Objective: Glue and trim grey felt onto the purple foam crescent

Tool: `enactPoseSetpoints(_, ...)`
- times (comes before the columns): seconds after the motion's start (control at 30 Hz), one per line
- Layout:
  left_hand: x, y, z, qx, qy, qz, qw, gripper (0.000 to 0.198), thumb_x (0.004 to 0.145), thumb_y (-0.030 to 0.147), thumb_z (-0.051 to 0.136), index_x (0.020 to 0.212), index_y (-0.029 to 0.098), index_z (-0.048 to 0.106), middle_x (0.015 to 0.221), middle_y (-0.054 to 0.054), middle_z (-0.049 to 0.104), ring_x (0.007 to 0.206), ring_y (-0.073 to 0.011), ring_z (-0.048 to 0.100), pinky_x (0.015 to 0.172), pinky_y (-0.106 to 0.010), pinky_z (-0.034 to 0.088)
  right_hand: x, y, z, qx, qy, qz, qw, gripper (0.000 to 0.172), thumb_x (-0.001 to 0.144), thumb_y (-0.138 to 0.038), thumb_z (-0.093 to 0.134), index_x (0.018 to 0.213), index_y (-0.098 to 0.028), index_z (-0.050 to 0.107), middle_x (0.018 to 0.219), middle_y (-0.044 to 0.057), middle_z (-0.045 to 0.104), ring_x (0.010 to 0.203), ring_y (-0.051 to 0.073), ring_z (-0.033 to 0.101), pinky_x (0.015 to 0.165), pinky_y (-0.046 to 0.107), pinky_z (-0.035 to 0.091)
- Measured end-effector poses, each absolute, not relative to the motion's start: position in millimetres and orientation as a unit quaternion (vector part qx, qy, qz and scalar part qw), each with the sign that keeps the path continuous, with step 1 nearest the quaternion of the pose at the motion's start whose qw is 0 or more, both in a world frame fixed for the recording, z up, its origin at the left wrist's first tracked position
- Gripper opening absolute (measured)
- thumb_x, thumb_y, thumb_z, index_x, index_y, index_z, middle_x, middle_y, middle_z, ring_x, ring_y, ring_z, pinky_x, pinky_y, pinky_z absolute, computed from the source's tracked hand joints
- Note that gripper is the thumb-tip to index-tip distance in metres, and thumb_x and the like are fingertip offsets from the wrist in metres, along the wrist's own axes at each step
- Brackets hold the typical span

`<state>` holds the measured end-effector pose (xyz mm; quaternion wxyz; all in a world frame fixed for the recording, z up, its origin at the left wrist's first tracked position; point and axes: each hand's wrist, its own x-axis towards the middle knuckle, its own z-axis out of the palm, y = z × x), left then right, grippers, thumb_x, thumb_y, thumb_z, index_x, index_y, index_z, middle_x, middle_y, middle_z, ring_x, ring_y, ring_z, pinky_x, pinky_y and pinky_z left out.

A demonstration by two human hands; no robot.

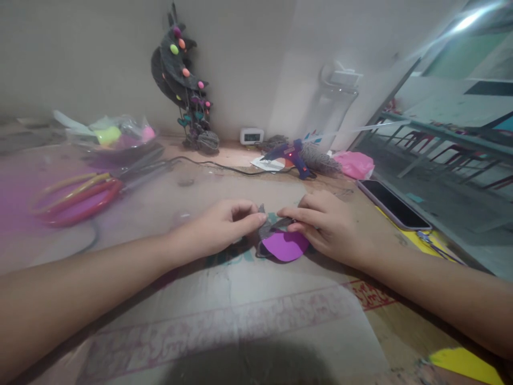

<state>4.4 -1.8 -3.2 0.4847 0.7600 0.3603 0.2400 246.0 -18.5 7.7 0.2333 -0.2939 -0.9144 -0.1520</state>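
The left forearm (104,286) and right forearm (433,286) are stretched inward from either side, bare. The left hand (216,227) is turned inward, its thumb (249,223) brought near a curled index finger (243,205). Opposite, just apart, the right hand (332,230) is held with thumb and forefinger pinched.

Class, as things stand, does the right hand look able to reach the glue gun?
Probably yes: the glue gun sits beyond the right hand, with nothing visible standing between them, though the purple-and-grey piece may need letting go first.
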Motion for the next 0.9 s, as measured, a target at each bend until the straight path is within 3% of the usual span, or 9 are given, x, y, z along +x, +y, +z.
enactPoseSetpoints(0.9,4.0,1.9,-5.7,0.735,0.372,0.234,0.516,0.037,0.09,0.05,0.049,0.072,0.018,0.051,0.065,0.001,0.057,0.052,-0.0092,0.045,0.046,-0.022,0.03,243.9,-19.3,0.3,-0.336,-0.901,-0.133,0.238,0.029,0.095,-0.036,0.052,0.108,-0.017,0.07,0.075,0.004,0.058,0.068,0.015,0.05,0.063,0.027,0.036)
